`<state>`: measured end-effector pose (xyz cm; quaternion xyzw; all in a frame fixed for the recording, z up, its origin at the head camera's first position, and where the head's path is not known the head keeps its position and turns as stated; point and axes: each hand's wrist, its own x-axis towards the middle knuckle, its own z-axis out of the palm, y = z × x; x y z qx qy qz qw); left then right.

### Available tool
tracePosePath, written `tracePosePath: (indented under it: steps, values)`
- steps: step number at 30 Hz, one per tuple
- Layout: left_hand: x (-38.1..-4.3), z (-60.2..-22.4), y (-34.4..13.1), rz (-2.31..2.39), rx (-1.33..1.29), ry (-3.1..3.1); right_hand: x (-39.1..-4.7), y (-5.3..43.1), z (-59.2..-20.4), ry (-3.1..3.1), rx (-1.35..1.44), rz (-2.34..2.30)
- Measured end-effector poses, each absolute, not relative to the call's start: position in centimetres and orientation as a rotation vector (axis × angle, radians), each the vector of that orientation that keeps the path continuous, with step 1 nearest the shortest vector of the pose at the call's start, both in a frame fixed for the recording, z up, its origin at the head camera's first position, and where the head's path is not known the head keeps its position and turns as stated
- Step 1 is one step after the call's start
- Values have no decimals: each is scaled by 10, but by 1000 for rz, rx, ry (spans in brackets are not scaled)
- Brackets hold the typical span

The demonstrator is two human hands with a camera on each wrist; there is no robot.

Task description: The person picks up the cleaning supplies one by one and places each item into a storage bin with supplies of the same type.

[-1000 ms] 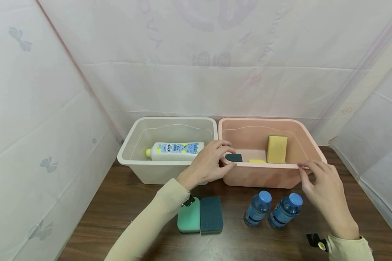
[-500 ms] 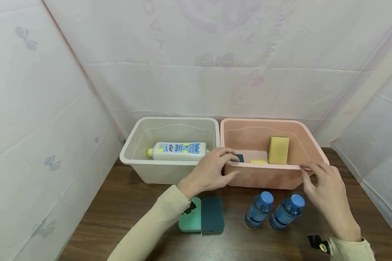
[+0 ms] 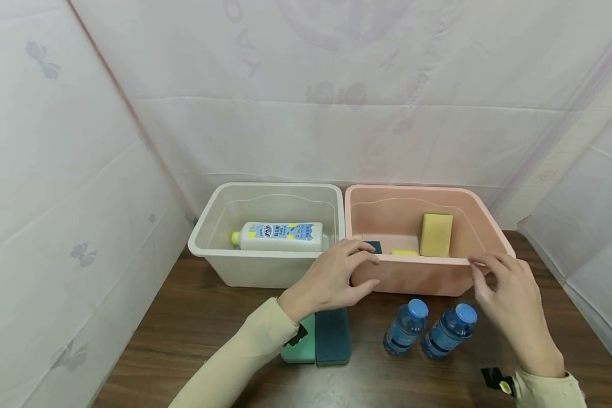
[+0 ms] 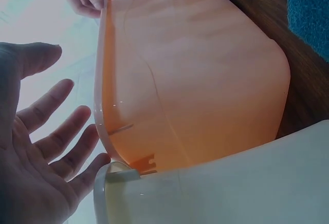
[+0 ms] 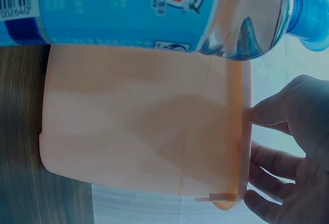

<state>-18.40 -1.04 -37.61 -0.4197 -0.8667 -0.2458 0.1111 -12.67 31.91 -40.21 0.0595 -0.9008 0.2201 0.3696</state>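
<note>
Two tubs (image 3: 262, 271) (image 3: 413, 277), five sponges (image 3: 302, 345) (image 3: 332, 338) (image 3: 374, 247) (image 3: 404, 253) (image 3: 436, 235), two blue-capped bottles (image 3: 405, 328) (image 3: 447, 333) and one white, yellow-capped bottle (image 3: 280, 238) can be counted in all.

A pink bin (image 3: 413, 276), open-topped with rounded corners and a lipped rim, stands upright just right of the head view's centre.

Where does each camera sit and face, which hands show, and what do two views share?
Head: on the head, looking forward and down at a pink rectangular plastic bin and a whitish rectangular plastic bin; left hand and right hand show.
Left wrist: on that wrist, facing the bins' outer walls; left hand large, right hand at top.
Right wrist: on that wrist, facing the pink bin past a clear, blue-labelled plastic bottle; right hand shows.
Both wrist views share the pink bin and right hand.
</note>
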Motion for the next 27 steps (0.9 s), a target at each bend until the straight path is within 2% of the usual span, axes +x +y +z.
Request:
tracePosePath:
  steps: [27]
  values:
    - [-159,-384,-48,-794,-1221,-2551,-124,324,-400,-2347,135,550]
